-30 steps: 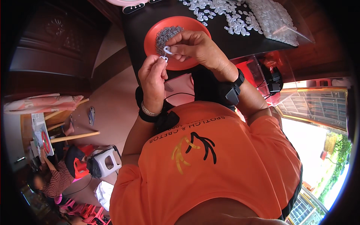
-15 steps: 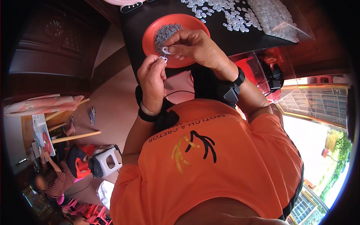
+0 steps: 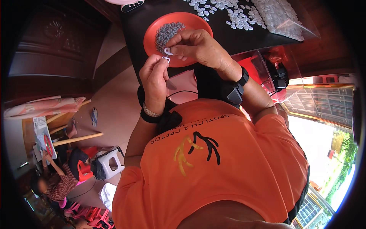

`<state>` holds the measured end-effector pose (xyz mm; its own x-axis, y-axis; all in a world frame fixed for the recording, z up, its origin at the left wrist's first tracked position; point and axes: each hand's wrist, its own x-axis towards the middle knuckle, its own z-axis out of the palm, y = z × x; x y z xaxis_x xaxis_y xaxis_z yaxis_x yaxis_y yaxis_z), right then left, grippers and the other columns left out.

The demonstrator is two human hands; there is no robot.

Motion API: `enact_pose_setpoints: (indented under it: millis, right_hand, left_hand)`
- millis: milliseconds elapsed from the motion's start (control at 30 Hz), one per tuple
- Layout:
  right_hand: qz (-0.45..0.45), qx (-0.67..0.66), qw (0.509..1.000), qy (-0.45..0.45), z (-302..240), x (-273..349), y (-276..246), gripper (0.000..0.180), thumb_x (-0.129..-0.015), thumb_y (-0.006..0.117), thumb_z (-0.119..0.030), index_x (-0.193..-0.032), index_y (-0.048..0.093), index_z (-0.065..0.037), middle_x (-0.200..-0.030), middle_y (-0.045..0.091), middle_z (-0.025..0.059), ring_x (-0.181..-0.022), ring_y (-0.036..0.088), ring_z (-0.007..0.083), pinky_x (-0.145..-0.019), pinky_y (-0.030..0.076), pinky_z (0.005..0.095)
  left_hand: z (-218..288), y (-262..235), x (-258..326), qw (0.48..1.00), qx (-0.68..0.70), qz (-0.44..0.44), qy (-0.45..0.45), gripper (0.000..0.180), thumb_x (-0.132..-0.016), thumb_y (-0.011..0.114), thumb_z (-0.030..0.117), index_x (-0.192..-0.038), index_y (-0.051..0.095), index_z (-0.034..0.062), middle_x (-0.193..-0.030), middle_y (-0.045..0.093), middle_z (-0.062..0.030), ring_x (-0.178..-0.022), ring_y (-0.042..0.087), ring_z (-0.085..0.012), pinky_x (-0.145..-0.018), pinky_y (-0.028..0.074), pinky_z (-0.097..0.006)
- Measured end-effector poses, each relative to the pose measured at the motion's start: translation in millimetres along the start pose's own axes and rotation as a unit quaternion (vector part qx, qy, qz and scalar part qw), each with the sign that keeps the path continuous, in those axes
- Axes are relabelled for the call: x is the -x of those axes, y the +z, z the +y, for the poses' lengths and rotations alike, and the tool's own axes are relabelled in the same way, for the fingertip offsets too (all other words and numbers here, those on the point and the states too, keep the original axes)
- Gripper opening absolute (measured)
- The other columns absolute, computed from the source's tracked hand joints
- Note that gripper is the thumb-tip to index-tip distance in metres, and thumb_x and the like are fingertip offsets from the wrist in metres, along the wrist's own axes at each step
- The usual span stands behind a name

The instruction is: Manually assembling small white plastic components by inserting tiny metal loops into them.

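A dark carved wooden door [image 3: 57, 49] stood at the left of a pink-floored room, across from a black table [image 3: 228, 42] where a person in an orange shirt [image 3: 232, 164] worked. At lower left, well apart from the table, a co-worker in a striped top [image 3: 64, 185] reached forward with bent arms; a white stool [image 3: 110, 163] stood on the floor nearby. A round red dish [image 3: 201, 27] sat close to the table's near edge, while a dense heap of white pieces [image 3: 280, 19] covered part of its right end. The right hand [image 3: 196, 47], a black strap around its wrist, curled over the dish, thumb and forefinger pinched on a white looped piece [image 3: 167, 50]. The left hand [image 3: 154, 76], just outside the dish's near rim, pressed thumb against forefinger on a second white piece [image 3: 165, 60]. Inside the dish, partly hidden by the right hand, lay a pile of small gray parts [image 3: 167, 33]. Loose white ovals [image 3: 240, 19] were scattered between dish and heap. The two held pieces, among the smallest things in view, were close together, one just above the other; whether they touched was too small to tell.
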<state>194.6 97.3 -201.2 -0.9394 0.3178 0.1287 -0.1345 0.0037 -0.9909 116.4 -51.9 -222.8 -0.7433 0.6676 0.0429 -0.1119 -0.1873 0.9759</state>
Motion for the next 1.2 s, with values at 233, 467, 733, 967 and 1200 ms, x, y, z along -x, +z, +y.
enact_pose_setpoints:
  millis: [233,467,733,967,1200]
  right_hand:
    - [0.003,0.002,1.000,-0.024,5.0,-0.7,0.0,0.014,-0.083,0.067,-0.010,-0.095,0.068,-0.002,-0.074,0.063,-0.0006,-0.065,0.055,0.0042,-0.059,0.045,0.0187]
    - [-0.022,0.045,0.999,0.006,-1.3,0.9,-0.9,0.015,-0.086,0.062,-0.002,-0.101,0.065,0.001,-0.090,0.066,0.0036,-0.084,0.060,0.0090,-0.077,0.048,0.0222]
    - [-0.005,0.014,1.000,-0.002,3.2,3.7,5.4,0.012,-0.083,0.066,-0.008,-0.093,0.068,-0.002,-0.076,0.064,0.0001,-0.068,0.057,0.0049,-0.063,0.047,0.0194]
    - [0.007,0.009,0.999,-0.033,3.9,7.3,10.7,0.013,-0.083,0.066,-0.007,-0.094,0.066,0.001,-0.078,0.066,0.0014,-0.077,0.060,0.0059,-0.070,0.049,0.0221]
    - [-0.021,-0.020,0.999,-0.036,2.6,12.8,14.2,0.016,-0.083,0.066,-0.005,-0.097,0.063,0.001,-0.078,0.066,0.0025,-0.073,0.064,0.0097,-0.070,0.052,0.0238]
  left_hand:
    - [2.1,1.0,0.7,1.000,-0.019,-0.005,-0.007,0.020,-0.088,0.053,0.012,-0.071,0.050,0.0033,-0.061,0.044,0.0030,-0.051,0.037,-0.0026,-0.046,0.029,-0.019]
    - [-0.7,-0.5,2.1,1.000,-0.012,-0.002,0.000,0.020,-0.089,0.054,0.013,-0.072,0.051,0.0030,-0.061,0.043,0.0033,-0.052,0.036,-0.0027,-0.047,0.029,-0.019]
    - [0.0,1.5,2.8,0.999,-0.034,-0.004,0.013,0.020,-0.090,0.053,0.012,-0.072,0.051,0.0031,-0.061,0.043,0.0038,-0.052,0.036,-0.0024,-0.048,0.028,-0.019]
    - [-1.7,2.4,3.5,1.000,-0.001,-0.007,0.007,0.018,-0.090,0.052,0.012,-0.075,0.052,0.0032,-0.061,0.043,0.0039,-0.052,0.036,-0.0024,-0.048,0.028,-0.018]
    - [0.5,4.7,5.2,0.996,0.069,-0.018,-0.045,0.017,-0.092,0.048,0.016,-0.081,0.052,0.0046,-0.063,0.047,0.0004,-0.054,0.044,-0.0080,-0.049,0.031,-0.020]
